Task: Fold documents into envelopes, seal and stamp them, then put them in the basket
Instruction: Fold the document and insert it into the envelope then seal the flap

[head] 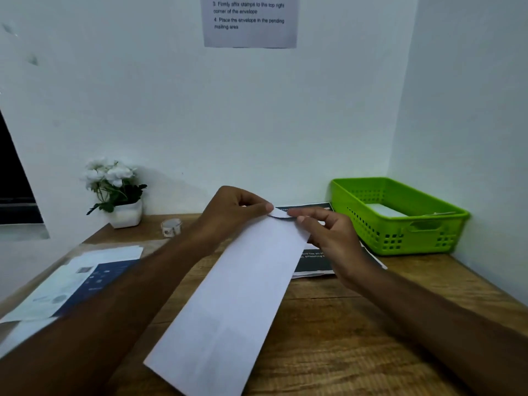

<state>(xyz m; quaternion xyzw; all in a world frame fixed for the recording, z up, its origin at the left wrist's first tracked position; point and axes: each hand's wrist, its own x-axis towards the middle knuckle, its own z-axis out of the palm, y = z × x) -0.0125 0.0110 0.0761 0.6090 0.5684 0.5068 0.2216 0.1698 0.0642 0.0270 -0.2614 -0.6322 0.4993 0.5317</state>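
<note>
A long white envelope (234, 304) runs lengthwise from near me toward the wall, lifted above the wooden desk (343, 324). At its far end a small rounded flap (277, 213) sticks up. My left hand (231, 210) pinches that far end at the flap with thumb and fingers. My right hand (328, 235) grips the same end from the right, one finger on the flap. A green plastic basket (400, 224) stands at the back right and holds white paper. A small roll of stamps (171, 227) sits near the wall.
A dark printed sheet (311, 261) lies under my right hand beside the basket. Printed documents (77, 278) are stacked at the left. A white pot of white flowers (120, 195) stands at the back left. An instruction sheet (250, 21) hangs on the wall.
</note>
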